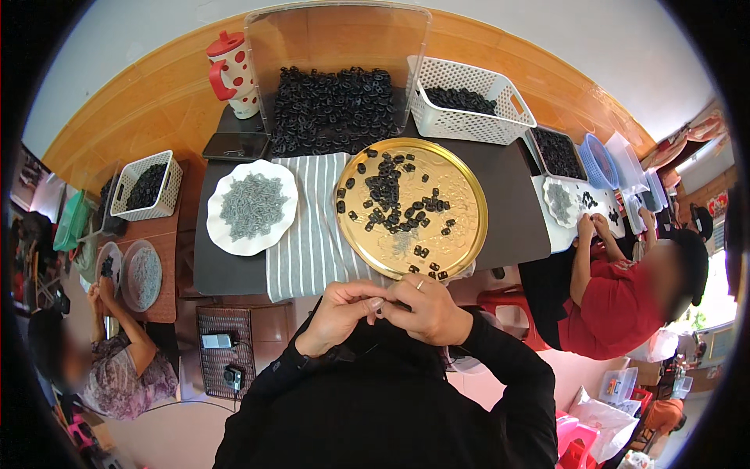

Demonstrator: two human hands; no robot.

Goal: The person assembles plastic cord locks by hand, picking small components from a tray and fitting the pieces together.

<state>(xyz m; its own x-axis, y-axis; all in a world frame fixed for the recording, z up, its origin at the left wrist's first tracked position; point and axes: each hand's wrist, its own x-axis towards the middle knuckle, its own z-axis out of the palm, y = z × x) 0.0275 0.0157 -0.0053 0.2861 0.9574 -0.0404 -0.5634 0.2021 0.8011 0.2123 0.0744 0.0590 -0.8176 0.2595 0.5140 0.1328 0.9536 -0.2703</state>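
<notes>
Over the table's near edge, my left hand and my right hand meet with their fingertips pinched together. A small dark bit shows between the fingers; most of it is hidden. A ring sits on one right-hand finger. Just beyond the hands lies a round gold tray, bearing many small black oval parts and a little heap of thin grey pieces. Some black parts lie in near-side clusters, close to my right hand. Left of the tray, a white scalloped plate holds a pile of small grey pieces.
Under the tray's left side runs a grey striped cloth. Behind stand a clear bin and a white basket, both holding black parts, plus a dotted tumbler and a phone. People work at tables on either side.
</notes>
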